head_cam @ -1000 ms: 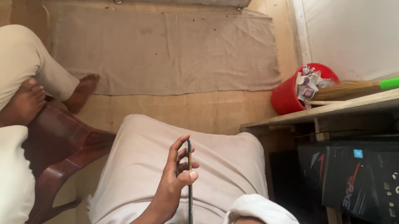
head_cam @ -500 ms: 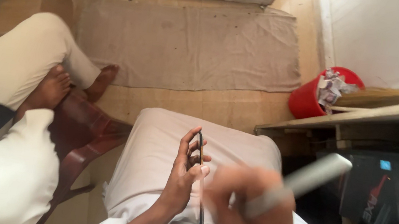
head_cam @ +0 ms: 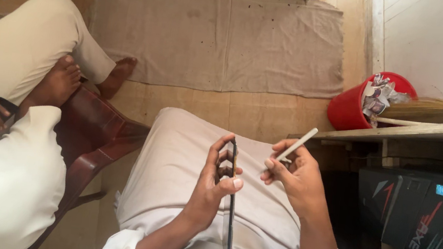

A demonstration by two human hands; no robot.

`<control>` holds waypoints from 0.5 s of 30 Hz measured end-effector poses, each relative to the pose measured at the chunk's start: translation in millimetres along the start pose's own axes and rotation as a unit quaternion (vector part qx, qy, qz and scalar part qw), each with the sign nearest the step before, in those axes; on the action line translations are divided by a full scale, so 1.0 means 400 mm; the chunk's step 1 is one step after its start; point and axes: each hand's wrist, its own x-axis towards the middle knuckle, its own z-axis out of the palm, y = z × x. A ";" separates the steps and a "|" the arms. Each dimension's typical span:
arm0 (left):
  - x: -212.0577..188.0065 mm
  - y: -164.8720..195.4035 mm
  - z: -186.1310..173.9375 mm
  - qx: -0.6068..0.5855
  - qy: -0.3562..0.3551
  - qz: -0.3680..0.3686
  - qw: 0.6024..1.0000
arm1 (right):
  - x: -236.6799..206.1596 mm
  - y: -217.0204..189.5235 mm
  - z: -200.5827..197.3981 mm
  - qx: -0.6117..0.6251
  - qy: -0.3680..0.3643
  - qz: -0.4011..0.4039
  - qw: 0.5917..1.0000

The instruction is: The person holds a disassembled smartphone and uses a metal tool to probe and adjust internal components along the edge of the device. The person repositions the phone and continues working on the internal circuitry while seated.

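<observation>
Head view, left hand: the left hand [head_cam: 213, 183] gripped a thin dark flat device [head_cam: 229, 211], seen edge-on, over the person's lap.
Head view, device and fingers: the fingers [head_cam: 222, 147] curled over the device's upper end from the left, and the thumb [head_cam: 229, 184] pressed against its left side near the middle; the lower half of the device stuck out below the hand toward the person's body.
Head view, right hand: the right hand [head_cam: 295, 174] pinched a slim white stylus-like tool [head_cam: 297, 145] between thumb and fingers, closed narrowly around its lower part.
Head view, tool: it slanted up and to the right, its upper end clear of the fingers, its lower tip near the device's edge but apart from it.
Head view, lap: both hands hovered above a pale garment [head_cam: 183, 154] covering the thighs.
Head view, surroundings: a red bin [head_cam: 346, 109] of crumpled paper stood at the right beside a wooden shelf [head_cam: 420, 131]; a beige floor cloth [head_cam: 215, 38] lay ahead.
Head view, another person: at the left sat someone in light clothes on a brown chair [head_cam: 97, 139], bare foot [head_cam: 55, 85] drawn up.
</observation>
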 end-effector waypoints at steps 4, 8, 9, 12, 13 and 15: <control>0.000 -0.003 0.012 -0.002 -0.013 -0.002 1.000 | -0.001 0.030 -0.023 -0.019 0.011 0.010 1.000; -0.002 0.001 0.016 0.010 -0.013 -0.012 1.000 | 0.001 0.047 -0.013 -0.017 0.011 0.015 1.000; -0.005 0.002 0.016 0.010 -0.016 -0.012 1.000 | 0.001 0.050 -0.008 -0.022 0.010 0.008 1.000; -0.013 0.009 0.017 0.015 -0.023 -0.009 1.000 | 0.003 0.057 0.009 -0.035 0.008 -0.006 0.999; -0.014 0.011 0.018 0.017 -0.025 -0.008 0.999 | 0.003 0.057 0.014 -0.039 0.008 -0.006 0.999; -0.018 0.016 0.019 0.023 -0.032 0.000 0.999 | 0.003 0.057 0.018 -0.039 0.007 -0.007 0.999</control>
